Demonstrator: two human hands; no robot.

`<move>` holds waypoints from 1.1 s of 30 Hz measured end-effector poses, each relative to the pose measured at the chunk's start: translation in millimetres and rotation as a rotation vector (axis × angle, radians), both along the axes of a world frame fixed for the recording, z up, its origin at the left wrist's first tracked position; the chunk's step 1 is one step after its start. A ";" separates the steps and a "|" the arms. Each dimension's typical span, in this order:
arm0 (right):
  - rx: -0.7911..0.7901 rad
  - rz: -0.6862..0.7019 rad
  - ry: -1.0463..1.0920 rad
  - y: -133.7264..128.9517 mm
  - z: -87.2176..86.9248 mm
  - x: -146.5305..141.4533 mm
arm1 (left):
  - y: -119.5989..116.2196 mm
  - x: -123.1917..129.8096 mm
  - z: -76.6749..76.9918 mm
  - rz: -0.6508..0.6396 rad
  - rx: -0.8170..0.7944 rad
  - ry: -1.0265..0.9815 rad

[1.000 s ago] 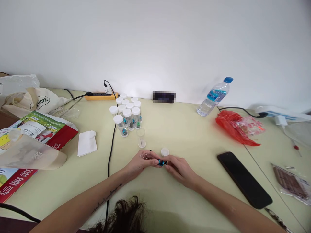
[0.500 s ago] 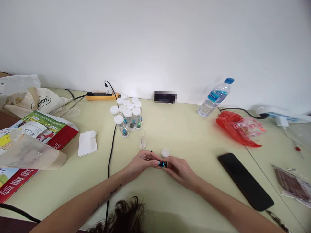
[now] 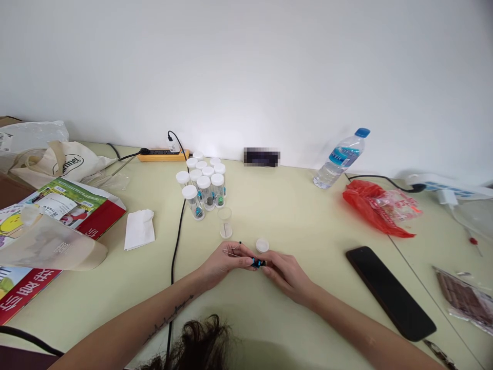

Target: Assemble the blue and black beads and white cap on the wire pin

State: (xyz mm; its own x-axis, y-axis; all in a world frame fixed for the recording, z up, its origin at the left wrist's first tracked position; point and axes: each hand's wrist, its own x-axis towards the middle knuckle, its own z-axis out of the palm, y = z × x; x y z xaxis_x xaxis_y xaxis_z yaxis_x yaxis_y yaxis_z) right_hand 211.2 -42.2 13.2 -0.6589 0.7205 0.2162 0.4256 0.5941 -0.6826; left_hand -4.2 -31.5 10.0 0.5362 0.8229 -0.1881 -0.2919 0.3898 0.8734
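Between the fingertips of both hands is a small black-and-blue piece (image 3: 257,262), too small to name more closely. My left hand (image 3: 227,263) is closed on its left end, and a thin pale strand (image 3: 231,252) loops over the fingers, with a tiny dark bead-like tip (image 3: 240,242) above them. At the right end, the fingers of my right hand (image 3: 288,275) pinch the piece. Just beyond the hands lies a round white cap (image 3: 262,245). An uncapped clear tube (image 3: 225,224) stands to its left, with a thin dark line inside.
Several white-capped clear tubes (image 3: 204,190) holding small blue, green or grey pieces stand behind. A black cable (image 3: 177,241) crosses the table at left, near a folded tissue (image 3: 139,229). To the right are a water bottle (image 3: 341,158), a red plastic bag (image 3: 365,203) and a phone (image 3: 391,293).
The black-and-blue piece has turned slightly between the fingertips. Both hands stay in nearly the same place, while the whole view has shifted a little.
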 end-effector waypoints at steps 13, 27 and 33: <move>-0.028 -0.003 -0.022 -0.1 -2.1 0.4 | 1.4 -1.1 -0.2 -0.003 0.008 0.010; -0.025 -0.015 -0.017 0.4 -0.6 -0.1 | 1.8 -0.4 -2.6 -0.006 0.016 0.015; -0.035 -0.004 -0.013 1.3 -0.2 0.1 | 1.8 -0.3 -1.4 -0.004 0.018 0.009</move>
